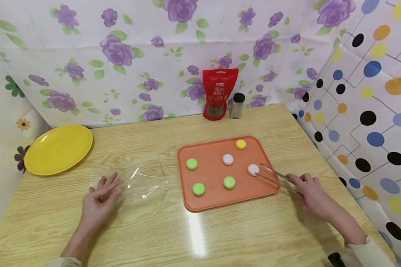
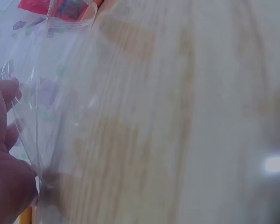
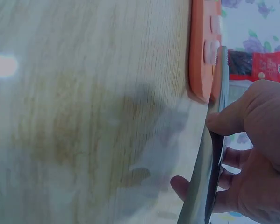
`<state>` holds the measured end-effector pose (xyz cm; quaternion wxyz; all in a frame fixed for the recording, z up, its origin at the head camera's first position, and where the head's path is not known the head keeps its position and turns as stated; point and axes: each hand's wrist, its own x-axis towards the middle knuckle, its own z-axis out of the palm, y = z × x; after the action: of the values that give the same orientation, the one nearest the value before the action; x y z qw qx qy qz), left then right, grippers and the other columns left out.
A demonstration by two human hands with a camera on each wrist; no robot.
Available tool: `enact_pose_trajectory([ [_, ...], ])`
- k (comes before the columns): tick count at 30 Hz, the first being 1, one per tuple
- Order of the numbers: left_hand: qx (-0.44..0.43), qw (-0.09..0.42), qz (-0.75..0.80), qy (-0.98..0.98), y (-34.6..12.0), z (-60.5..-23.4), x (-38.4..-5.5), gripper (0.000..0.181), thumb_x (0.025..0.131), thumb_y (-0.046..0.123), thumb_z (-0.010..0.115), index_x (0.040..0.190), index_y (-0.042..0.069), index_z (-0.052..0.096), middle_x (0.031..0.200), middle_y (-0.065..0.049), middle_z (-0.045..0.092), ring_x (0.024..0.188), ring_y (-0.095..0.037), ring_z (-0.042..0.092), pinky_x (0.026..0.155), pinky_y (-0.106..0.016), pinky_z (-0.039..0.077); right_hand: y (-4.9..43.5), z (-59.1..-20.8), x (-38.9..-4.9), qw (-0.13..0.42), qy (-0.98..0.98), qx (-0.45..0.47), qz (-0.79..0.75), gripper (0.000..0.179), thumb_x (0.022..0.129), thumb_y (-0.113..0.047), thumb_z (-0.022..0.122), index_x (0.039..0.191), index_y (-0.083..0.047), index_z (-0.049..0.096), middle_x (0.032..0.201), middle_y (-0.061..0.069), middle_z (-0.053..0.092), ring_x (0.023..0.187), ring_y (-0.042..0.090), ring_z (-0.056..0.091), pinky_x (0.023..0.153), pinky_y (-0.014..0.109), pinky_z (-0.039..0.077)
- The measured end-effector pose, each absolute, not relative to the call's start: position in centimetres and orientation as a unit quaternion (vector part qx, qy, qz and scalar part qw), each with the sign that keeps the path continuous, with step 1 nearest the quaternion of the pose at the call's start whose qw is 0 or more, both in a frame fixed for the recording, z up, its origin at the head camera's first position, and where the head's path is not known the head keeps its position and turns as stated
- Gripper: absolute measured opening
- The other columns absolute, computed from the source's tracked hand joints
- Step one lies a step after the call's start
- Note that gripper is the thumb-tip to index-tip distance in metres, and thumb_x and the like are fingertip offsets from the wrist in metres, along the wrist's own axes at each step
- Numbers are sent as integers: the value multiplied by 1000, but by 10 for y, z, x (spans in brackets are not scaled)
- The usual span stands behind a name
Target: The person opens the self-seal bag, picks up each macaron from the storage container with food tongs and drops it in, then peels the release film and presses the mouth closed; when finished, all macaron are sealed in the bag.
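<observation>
in the right wrist view the tongs (image 3: 210,154) ran off the bottom edge below the right hand (image 3: 252,154), tips hidden; the tabletop (image 3: 83,116) was blurred.

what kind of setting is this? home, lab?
Likely a staged tabletop set, not a real kitchen: a wooden table walled in by hung patterned cloths, with props laid out, such as an orange tray of coloured discs and a yellow plate.
</observation>
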<state>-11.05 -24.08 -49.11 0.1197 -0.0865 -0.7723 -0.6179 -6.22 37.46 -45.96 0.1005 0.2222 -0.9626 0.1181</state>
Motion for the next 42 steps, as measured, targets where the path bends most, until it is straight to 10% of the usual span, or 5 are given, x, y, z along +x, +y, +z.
enact_pose_trajectory([
  [12, -89, 112, -611, -778, -244, -491, -111, 24, 88, -12, 69, 112, -11, 69, 137, -28, 52, 141, -55, 21, 110, -57, -18, 365, -452, -69, 28, -969, 209, 130, 58, 79, 19, 65, 130, -4, 51, 96, 15, 48, 78, 30, 43, 63, 45, 41],
  [27, -94, 119, -602, -784, -244, -490, -112, 25, 86, -13, 70, 110, -13, 69, 136, -32, 49, 139, -57, 21, 108, -63, -16, 358, -457, -76, 104, -950, 267, 124, 65, 69, 23, 70, 127, -3, 55, 91, 10, 47, 76, 21, 40, 68, 41, 30],
  [42, -107, 122, -595, -787, -243, -485, -112, 26, 85, -11, 71, 111, -12, 69, 141, -30, 47, 141, -57, 15, 105, -70, -16, 240, -426, -113, 8, -941, 311, 135, 58, 84, 15, 68, 136, -10, 56, 104, 10, 48, 89, 30, 43, 68, 39, 45],
])
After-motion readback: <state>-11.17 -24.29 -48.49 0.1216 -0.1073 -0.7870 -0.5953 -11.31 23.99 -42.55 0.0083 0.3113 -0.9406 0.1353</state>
